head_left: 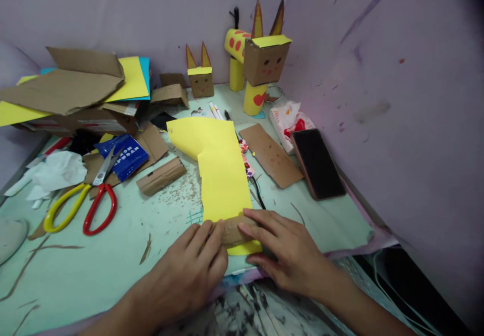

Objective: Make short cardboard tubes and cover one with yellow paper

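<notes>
A sheet of yellow paper (223, 169) lies lengthwise on the table, its far left corner curling up. Across its near end rests a small rolled piece of brown cardboard (235, 231). My left hand (196, 258) is closed on the roll's left end, fingers bent. The fingers of my right hand (282, 245) lie over its right end, thumb low on the near side. A strip of the yellow paper shows on the near side of the roll. To the left lies a second cardboard roll (162, 175).
Scissors (94, 189), a blue packet (126, 155) and crumpled tissue (58, 172) lie left. A phone (318, 163) and a flat cardboard piece (271, 155) lie right. Behind stand a yellow cardboard animal (267, 62), a smaller head (201, 82) and stacked cardboard (71, 89).
</notes>
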`<state>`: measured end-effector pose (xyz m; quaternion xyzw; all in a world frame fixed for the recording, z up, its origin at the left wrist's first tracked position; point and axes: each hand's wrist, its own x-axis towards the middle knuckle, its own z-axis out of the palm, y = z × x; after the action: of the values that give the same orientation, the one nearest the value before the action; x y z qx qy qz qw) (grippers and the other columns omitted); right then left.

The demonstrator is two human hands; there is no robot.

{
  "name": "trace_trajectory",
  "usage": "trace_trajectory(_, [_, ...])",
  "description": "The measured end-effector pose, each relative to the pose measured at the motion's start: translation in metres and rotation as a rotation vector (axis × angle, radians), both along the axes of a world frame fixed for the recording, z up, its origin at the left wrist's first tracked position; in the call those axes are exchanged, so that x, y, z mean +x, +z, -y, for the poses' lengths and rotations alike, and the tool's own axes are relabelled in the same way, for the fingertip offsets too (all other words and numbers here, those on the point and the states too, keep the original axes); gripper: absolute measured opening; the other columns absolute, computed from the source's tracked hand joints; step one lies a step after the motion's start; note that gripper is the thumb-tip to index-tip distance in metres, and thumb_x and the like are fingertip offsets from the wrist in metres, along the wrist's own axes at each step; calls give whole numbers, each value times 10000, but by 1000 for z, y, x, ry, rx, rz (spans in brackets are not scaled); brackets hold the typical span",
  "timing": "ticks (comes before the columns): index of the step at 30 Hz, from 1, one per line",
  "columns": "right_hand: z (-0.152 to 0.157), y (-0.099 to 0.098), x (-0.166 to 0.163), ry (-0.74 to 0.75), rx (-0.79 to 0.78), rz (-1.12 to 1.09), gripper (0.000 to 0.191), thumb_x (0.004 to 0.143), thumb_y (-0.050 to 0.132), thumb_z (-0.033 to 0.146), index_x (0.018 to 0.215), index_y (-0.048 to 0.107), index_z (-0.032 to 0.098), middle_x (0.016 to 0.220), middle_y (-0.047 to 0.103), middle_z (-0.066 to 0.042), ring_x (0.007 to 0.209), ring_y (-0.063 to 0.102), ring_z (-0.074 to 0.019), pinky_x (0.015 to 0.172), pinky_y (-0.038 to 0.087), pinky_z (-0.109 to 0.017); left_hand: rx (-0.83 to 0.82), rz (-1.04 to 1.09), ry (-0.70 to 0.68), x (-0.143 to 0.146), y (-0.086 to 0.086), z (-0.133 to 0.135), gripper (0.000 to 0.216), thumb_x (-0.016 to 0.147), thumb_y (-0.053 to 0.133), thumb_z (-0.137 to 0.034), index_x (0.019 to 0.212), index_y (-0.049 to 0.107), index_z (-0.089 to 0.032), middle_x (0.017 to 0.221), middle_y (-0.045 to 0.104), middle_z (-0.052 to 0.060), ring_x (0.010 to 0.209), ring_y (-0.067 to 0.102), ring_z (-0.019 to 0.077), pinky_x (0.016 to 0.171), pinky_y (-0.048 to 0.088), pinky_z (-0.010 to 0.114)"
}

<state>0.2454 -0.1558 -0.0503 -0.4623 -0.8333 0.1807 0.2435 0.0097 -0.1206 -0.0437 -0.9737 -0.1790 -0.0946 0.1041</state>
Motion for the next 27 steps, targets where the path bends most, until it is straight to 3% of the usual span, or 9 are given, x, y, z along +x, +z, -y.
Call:
trace_trajectory(5, [-2,-1,-4,-19,24,31,499,801,623,265,1262,486,135,1308,529,-185,1145,524,-295,886,506,-453,-17,31,-2,-4,-6,-12,191,791,438,-76,935,551,-133,1162,621,207,1042,581,330,869,448,427])
trace_trajectory(11, [-2,-6,-9,-98,168,33,372,790,524,80,1153,567,145,1121,647,-146,966,612,-257,771,555,-393,-90,10,-10,-11,-8,-17,211,797,456,-62,966,546,-152,1222,602,182,1080,569,325,867,471,418])
trace_trajectory(17, [-4,-6,-9,-113,167,-42,281,849,549,174,1125,589,137,1107,658,-145,976,607,-246,791,550,-383,-182,30,53,-7,0,-17,120,842,467,-240,883,564,-182,1178,632,158,1015,592,319,799,506,449])
trace_trajectory(21, [-6,-5,-10,-121,159,-57,287,856,571,221,1129,593,133,1124,650,-147,1011,594,-250,829,538,-394,-193,133,83,-5,-3,-18,114,815,480,-138,887,562,-169,1109,653,152,1011,588,287,835,500,431])
trace_trajectory(27, [-10,-4,-11,-168,116,-105,272,867,553,211,1123,612,140,1061,666,-134,957,612,-240,772,550,-375,-481,338,115,-5,-2,-22,172,831,479,-95,995,499,-142,1098,627,150,1047,535,230,906,452,385])
